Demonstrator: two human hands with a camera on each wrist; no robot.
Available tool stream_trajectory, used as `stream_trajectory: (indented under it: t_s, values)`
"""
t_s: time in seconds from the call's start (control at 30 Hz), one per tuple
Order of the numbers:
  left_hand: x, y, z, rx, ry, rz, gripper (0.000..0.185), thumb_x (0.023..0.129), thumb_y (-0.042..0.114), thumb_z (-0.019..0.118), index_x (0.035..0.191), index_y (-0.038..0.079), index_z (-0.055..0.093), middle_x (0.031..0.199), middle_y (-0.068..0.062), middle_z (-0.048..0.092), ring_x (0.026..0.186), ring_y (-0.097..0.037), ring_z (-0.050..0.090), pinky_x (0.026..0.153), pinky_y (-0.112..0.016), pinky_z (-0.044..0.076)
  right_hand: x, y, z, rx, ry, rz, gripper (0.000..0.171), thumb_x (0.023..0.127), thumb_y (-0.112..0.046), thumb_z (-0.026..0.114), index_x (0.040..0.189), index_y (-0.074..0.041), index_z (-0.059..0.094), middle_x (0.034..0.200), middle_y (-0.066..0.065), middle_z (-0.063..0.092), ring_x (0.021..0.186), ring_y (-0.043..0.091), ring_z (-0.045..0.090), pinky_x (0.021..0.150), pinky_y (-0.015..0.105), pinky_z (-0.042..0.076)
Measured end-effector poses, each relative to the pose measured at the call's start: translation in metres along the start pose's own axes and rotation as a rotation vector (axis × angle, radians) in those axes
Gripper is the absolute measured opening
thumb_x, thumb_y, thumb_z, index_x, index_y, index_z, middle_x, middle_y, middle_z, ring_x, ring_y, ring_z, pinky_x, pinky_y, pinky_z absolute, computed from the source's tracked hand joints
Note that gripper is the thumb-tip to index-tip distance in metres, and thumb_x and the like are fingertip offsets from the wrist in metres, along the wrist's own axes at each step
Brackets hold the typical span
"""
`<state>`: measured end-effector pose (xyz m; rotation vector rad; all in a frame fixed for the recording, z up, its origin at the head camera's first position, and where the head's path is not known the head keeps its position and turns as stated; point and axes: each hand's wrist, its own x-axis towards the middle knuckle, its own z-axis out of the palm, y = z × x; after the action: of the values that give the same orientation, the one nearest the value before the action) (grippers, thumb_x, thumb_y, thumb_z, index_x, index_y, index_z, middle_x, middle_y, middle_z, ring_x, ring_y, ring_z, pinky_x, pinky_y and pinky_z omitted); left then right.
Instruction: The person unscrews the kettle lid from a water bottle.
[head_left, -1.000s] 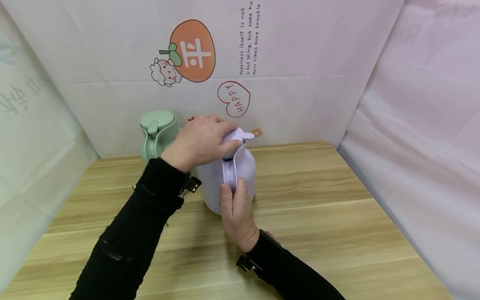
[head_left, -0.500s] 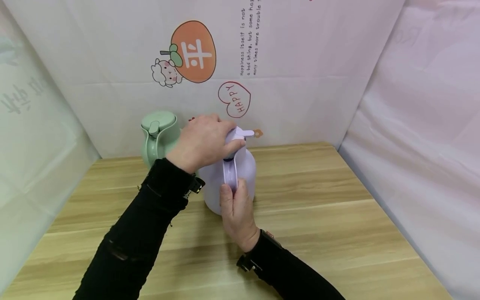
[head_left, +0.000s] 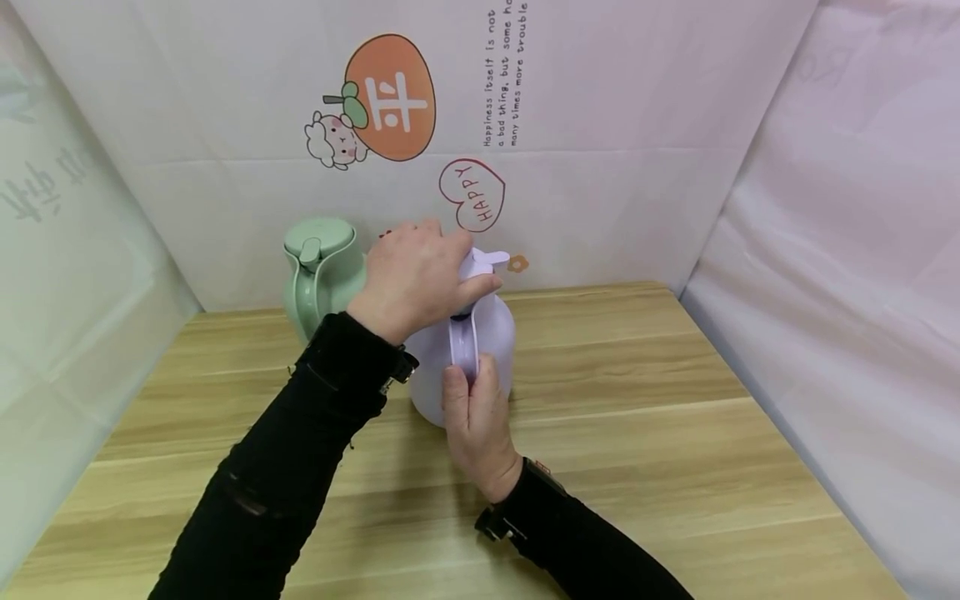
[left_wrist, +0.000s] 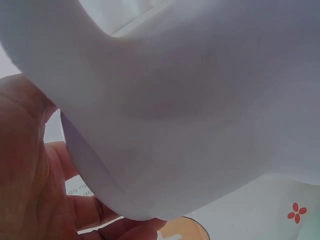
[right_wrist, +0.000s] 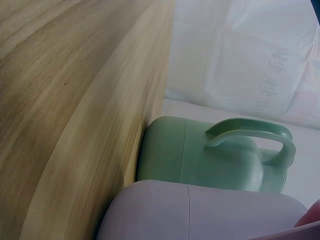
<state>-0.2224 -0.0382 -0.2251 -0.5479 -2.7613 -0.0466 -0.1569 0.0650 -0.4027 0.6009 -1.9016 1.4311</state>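
1. A lilac jug (head_left: 487, 350) stands upright on the wooden desk (head_left: 637, 417), towards the far edge and roughly midway between the left and right edges.
2. The left hand (head_left: 416, 279) lies over the top of the lilac jug, its fingers curled round the lid (head_left: 480, 260); only the lid's small lever shows past the thumb in the head view.
3. The left wrist view is filled by the pale curved plastic of the lid (left_wrist: 200, 110), with the palm and curled fingers (left_wrist: 30, 190) pressed against its lower edge.
4. The right hand (head_left: 474, 417) grasps the handle (head_left: 463, 346) on the near side of the lilac jug, thumb up along the handle and the other fingers wrapped round it.
5. A green jug (head_left: 318, 271) stands upright behind and to the left of the lilac one, near the far edge of the desk; the right wrist view shows the two bodies just beside each other, though I cannot tell whether they touch.
6. Both forearms wear black sleeves (head_left: 300, 450) with a strap at each wrist.
7. White sheeting (head_left: 600, 167) printed with cartoon stickers and a heart marked HAPPY walls in the far edge and the sides of the desk.
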Motion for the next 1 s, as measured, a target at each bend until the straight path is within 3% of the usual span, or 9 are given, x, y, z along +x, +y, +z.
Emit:
stream_trajectory:
  t_s: [0.73,1.0]
  values:
    - [0.007,0.011,0.004,0.093,0.028,-0.099,0.068,0.090,0.083,0.049,0.100,0.017,0.062,0.084,-0.008,0.056,0.074,-0.028,0.058,0.057,-0.043,0.047,0.001,0.000,0.000,0.005,-0.007,-0.014,0.019,0.112,-0.020,0.045,0.107,-0.002,0.047,0.073,0.002,0.054,0.063,0.009,0.051,0.057,0.023,0.044]
    - [0.007,0.015,0.003,0.129,0.018,-0.138,0.074,0.089,0.087,0.043,0.106,0.018,0.064,0.086,-0.009,0.057,0.076,-0.029,0.060,0.059,-0.044,0.048,0.001,0.000,0.000,-0.002,-0.003,-0.021,0.021,0.112,-0.022,0.045,0.106,-0.002,0.047,0.073,0.002,0.054,0.062,0.010,0.051,0.056,0.024,0.044]
